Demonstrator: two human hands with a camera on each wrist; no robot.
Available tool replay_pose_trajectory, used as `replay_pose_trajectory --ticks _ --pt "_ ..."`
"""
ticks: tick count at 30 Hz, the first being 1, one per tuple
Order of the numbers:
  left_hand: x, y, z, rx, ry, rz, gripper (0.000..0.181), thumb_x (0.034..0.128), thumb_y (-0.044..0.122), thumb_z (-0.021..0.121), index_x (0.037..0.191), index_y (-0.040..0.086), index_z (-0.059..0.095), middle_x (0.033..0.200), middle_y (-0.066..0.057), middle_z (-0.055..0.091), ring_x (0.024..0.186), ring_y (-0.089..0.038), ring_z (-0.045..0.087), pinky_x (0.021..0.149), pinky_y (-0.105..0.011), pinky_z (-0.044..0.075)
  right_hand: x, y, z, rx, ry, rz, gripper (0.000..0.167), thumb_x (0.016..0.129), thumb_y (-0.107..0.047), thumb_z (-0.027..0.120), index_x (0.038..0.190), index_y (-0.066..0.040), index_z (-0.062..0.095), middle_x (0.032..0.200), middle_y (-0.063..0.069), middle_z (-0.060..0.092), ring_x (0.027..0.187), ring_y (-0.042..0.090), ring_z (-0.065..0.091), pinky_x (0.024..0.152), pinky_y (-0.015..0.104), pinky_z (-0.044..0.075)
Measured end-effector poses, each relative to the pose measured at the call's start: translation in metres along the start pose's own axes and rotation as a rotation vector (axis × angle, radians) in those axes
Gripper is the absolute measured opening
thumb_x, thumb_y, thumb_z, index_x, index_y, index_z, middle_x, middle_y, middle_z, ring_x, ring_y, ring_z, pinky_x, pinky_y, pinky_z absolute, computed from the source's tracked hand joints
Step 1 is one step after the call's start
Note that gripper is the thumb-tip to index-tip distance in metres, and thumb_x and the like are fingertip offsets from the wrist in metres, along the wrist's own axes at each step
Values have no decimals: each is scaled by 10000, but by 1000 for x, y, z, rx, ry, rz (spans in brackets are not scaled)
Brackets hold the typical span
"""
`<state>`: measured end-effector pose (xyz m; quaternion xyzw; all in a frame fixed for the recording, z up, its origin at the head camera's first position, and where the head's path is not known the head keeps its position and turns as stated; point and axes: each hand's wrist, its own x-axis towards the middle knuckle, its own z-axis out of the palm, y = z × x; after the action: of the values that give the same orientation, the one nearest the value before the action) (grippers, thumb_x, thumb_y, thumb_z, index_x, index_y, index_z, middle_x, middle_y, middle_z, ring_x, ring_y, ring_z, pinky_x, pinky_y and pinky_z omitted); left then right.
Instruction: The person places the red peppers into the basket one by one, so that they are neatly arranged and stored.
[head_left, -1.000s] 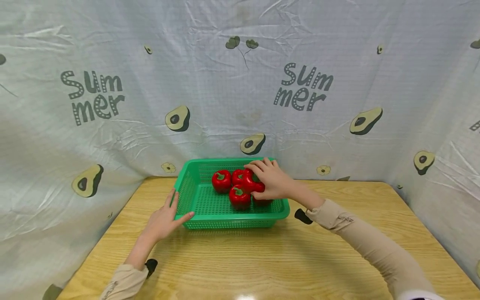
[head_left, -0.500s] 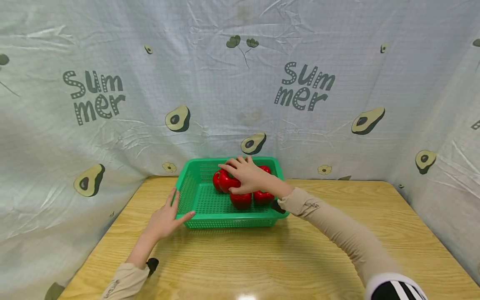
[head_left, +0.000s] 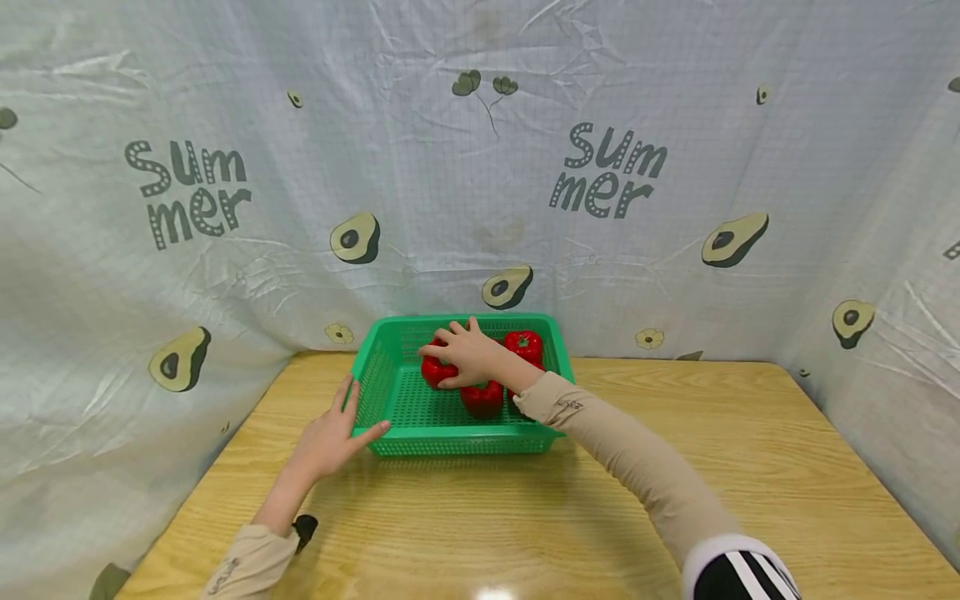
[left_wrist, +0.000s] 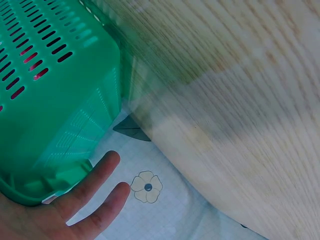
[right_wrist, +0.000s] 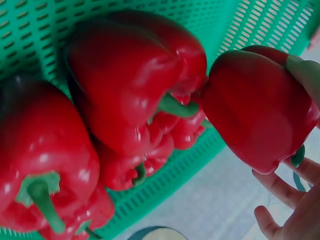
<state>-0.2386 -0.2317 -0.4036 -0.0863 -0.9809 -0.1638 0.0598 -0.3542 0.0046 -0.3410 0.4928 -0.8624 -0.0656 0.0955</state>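
Observation:
A green plastic basket [head_left: 457,434] holds several red bell peppers, among them one near the front [head_left: 482,402] and one at the back right [head_left: 522,343]. My right hand [head_left: 472,357] grips a red bell pepper [head_left: 437,372] inside the basket, left of the others. The right wrist view shows thumb and fingers around this pepper [right_wrist: 255,107], its green stem turned toward the fingers. My left hand [head_left: 324,443] rests at the basket's front left corner, thumb over the rim. Its fingers [left_wrist: 97,175] extend straight past the basket's side in the left wrist view.
The basket stands on a wooden table [head_left: 480,517] close to the back. A pale cloth [head_left: 420,167] printed with avocados and lettering hangs behind and at both sides. Bare basket floor [head_left: 412,404] shows at the front left.
My right hand has carried a red bell pepper from atop the others on the right toward the basket's left, then slightly lower. My left hand has stayed at the basket's corner.

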Motion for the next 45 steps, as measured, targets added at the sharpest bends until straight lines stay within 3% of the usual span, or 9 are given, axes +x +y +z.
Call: replay_pose_trajectory --ticks 8,19,27,33,39,45 --pt "-2 4 -5 1 -15 -14 895 852 563 444 1396 -83 146 1476 -245 77 755 -292 615 504 -279 403 10 -3 13 -38 -76 1 553 789 -529 576 1286 -340 426 1244 27 459 1030 219 399 837 444 289" --pt "-4 6 -5 8 -12 -28 901 843 574 451 1401 -69 155 1479 -233 92 762 -289 616 511 -280 401 15 -7 21 39 -146 -5 592 753 -501 628 1276 -296 439 1246 56 464 1144 255 382 956 539 289" --pt "-5 8 -6 11 -16 -24 902 844 573 449 1401 -70 150 1478 -237 92 752 -303 614 479 -267 376 20 -11 35 -17 -234 -13 630 736 -532 626 1298 -331 423 1286 34 447 1241 248 337 978 529 288" --pt "-5 8 -5 23 -8 -21 896 845 570 449 1400 -70 157 1477 -236 99 781 -317 614 487 -270 380 19 -11 40 -38 -225 -29 649 706 -542 645 1287 -346 433 1287 15 452 1252 258 346 952 473 329" --pt "-5 7 -4 23 -8 -13 900 845 573 445 1398 -74 156 1474 -241 105 748 -305 613 490 -277 389 16 -9 36 -65 -228 -45 682 699 -549 651 1313 -377 409 1386 -8 394 1297 249 319 991 517 287" --pt "-6 6 -4 27 8 -7 895 846 571 446 1394 -79 169 1469 -242 125 849 -364 608 559 -344 446 13 -5 32 -84 -245 -45 725 706 -565 637 1346 -443 319 1427 -38 360 1300 252 310 993 528 262"
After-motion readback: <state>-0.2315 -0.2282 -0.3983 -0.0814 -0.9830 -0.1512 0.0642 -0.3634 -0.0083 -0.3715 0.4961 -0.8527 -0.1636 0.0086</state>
